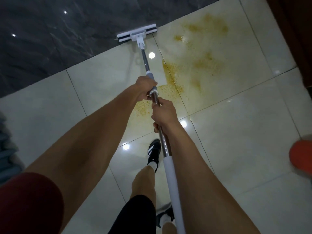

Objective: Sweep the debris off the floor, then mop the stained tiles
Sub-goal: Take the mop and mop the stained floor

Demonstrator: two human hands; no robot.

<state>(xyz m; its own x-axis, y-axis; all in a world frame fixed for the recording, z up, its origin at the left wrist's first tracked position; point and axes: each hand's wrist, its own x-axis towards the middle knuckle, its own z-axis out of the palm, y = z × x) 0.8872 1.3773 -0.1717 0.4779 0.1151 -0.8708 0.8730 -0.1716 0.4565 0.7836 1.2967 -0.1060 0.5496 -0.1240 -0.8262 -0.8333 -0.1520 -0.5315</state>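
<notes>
On the stained tiles point(194, 68), both hands, left point(145, 88) and right point(164, 114), grip the mop point(137, 35) handle.

A person stands over glossy cream floor tiles point(236, 132), both bare arms stretched forward along a mop point(145, 54). The left hand point(146, 88) grips the grey collar point(152, 83) on the metal pole; the right hand point(164, 114) holds the pole just behind it, the two hands nearly touching. The white flat mop head point(136, 34) lies at the seam where the cream tiles meet dark marbled tiles point(50, 39). Yellow-brown stains point(199, 65) spread over the tiles right of the pole, some speckles showing under the hands. A black shoe with white stripes point(153, 152) is planted below the right hand. A red-orange object point(301, 156) shows blurred at the right edge.
</notes>
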